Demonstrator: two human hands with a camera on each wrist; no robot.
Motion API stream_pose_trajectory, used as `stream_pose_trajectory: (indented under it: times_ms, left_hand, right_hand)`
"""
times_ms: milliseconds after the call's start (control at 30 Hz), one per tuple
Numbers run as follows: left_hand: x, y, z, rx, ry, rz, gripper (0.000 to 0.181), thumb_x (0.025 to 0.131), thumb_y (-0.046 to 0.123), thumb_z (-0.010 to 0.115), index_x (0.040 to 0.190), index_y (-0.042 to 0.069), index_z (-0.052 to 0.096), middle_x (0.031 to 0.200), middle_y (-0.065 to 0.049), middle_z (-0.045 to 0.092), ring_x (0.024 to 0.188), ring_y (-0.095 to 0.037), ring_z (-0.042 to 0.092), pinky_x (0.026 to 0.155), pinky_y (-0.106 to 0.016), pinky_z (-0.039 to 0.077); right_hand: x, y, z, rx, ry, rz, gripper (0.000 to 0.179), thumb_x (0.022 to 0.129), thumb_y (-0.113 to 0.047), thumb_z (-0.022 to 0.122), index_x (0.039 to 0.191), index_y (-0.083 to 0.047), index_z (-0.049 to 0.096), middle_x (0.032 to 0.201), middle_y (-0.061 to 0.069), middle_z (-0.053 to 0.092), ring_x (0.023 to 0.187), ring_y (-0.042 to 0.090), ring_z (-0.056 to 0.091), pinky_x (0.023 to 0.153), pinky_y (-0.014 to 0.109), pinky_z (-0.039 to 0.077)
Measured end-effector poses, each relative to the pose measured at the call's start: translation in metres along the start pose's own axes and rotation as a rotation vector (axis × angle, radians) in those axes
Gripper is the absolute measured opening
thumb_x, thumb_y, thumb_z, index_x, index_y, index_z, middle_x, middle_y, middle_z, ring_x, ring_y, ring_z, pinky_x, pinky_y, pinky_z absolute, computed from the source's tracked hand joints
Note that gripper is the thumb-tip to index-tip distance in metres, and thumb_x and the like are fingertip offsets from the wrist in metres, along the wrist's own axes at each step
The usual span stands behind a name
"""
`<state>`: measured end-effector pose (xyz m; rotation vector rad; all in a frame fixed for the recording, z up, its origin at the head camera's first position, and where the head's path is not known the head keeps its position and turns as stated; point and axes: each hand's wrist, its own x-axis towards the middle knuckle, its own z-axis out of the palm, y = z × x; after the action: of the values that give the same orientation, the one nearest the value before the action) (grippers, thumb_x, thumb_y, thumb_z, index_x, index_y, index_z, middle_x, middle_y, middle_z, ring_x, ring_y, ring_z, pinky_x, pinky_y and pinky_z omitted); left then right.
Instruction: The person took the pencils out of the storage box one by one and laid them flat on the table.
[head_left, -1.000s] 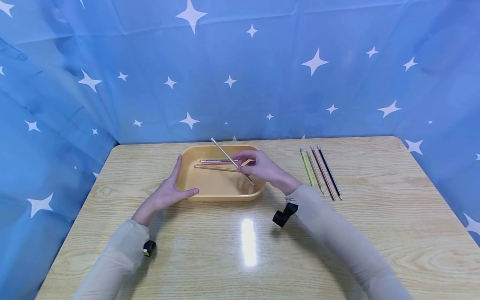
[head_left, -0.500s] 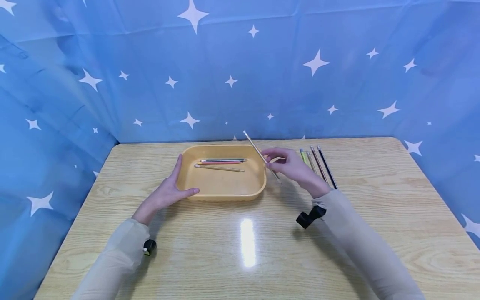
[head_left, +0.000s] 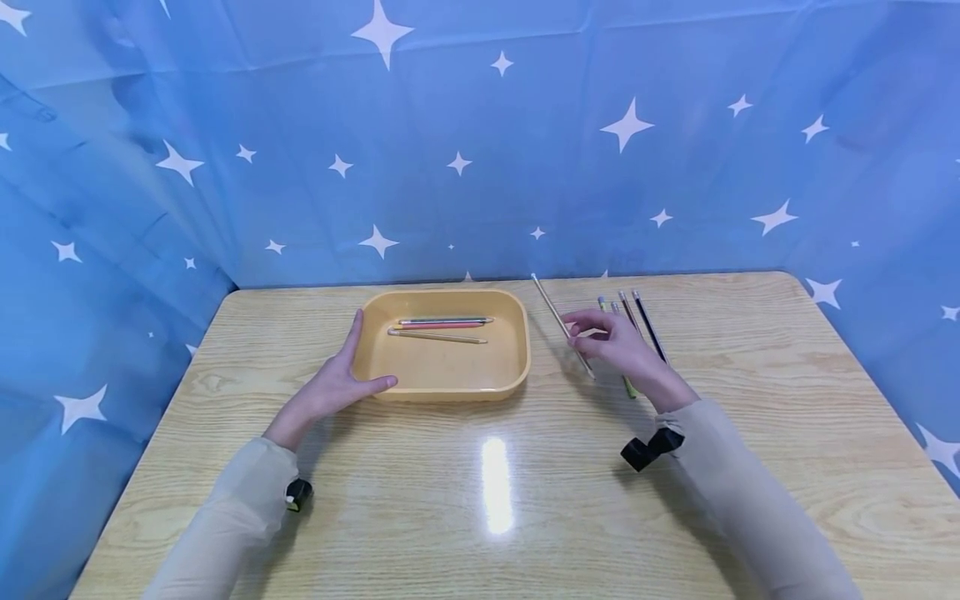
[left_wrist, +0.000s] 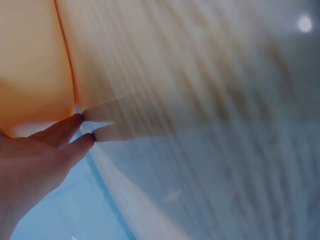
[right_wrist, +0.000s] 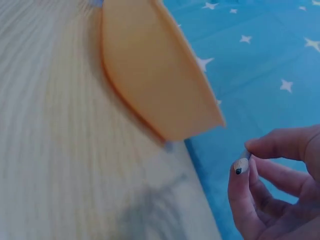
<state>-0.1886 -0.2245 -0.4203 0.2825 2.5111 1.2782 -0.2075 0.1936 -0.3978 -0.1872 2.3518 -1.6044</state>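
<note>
The left hand rests against the left end of a yellow-orange plastic tray, fingers straight and spread. Its thumb lies at the front rim, and the left wrist view shows the fingers against the tray wall. Inside the tray lie a grey-green pencil, a red pencil and a gold pencil. To the right of the tray, the right hand pinches a light gold pencil, held aslant over the table. Its dark point faces the right wrist camera.
Beyond the right hand lie several more pencils, partly covered by it: a lime-green pencil, a brown pencil and a black pencil among them. A blue star-patterned curtain borders the wooden table at the back and left.
The right hand has carried the light gold pencil out from over the tray, rightward to the space between the tray and the loose pencils. Left hand and tray stay put.
</note>
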Motion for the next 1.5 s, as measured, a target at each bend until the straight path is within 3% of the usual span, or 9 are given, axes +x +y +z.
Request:
stream_pose_trajectory:
  times_ms: [200,500,700,1100,1500]
  left_hand:
    - [-0.001,0.0,0.0,-0.005,0.002,0.007,0.115,0.086,0.033,0.074,0.152,0.022,-0.02,0.159,-0.014,-0.01,0.142,-0.044,0.006,0.111,-0.058,0.014]
    - [0.001,-0.002,0.001,-0.003,0.007,0.01,0.115,0.086,0.033,0.074,0.152,0.018,-0.019,0.159,-0.015,-0.009,0.142,-0.042,0.006,0.112,-0.056,0.013]
    - [0.002,-0.003,0.001,0.01,0.006,-0.003,0.115,0.086,0.036,0.073,0.152,0.022,-0.02,0.159,-0.014,-0.008,0.142,-0.042,0.007,0.112,-0.057,0.014]
    - [0.003,-0.003,0.001,0.01,0.001,-0.001,0.116,0.086,0.039,0.073,0.152,0.02,-0.02,0.159,-0.014,-0.01,0.142,-0.043,0.006,0.111,-0.058,0.014]
    - [0.002,-0.003,0.0,0.017,-0.003,0.006,0.115,0.087,0.038,0.072,0.152,0.02,-0.02,0.159,-0.011,-0.012,0.143,-0.042,0.004,0.112,-0.057,0.013]
  right_hand:
    - [-0.006,0.017,-0.002,-0.012,0.041,0.014,0.044,0.094,-0.003,0.056,0.137,0.002,0.05,0.116,0.022,0.053,0.104,0.035,0.058,0.074,0.027,0.05]
    - [-0.014,0.032,-0.007,-0.078,0.15,0.053,0.041,0.095,-0.005,0.057,0.136,0.001,0.052,0.113,0.02,0.056,0.099,0.028,0.059,0.074,0.024,0.051]
    - [-0.013,0.039,-0.011,-0.088,0.216,0.054,0.038,0.094,-0.005,0.06,0.13,0.005,0.055,0.11,0.021,0.058,0.089,0.018,0.057,0.07,0.022,0.05]
    - [-0.011,0.045,-0.015,-0.201,0.334,0.068,0.024,0.092,-0.009,0.064,0.111,0.005,0.064,0.097,0.015,0.062,0.076,0.014,0.056,0.062,0.022,0.048]
    - [-0.013,0.045,-0.013,-0.275,0.401,0.075,0.02,0.089,-0.009,0.067,0.104,0.005,0.067,0.092,0.013,0.065,0.075,0.014,0.056,0.061,0.019,0.045]
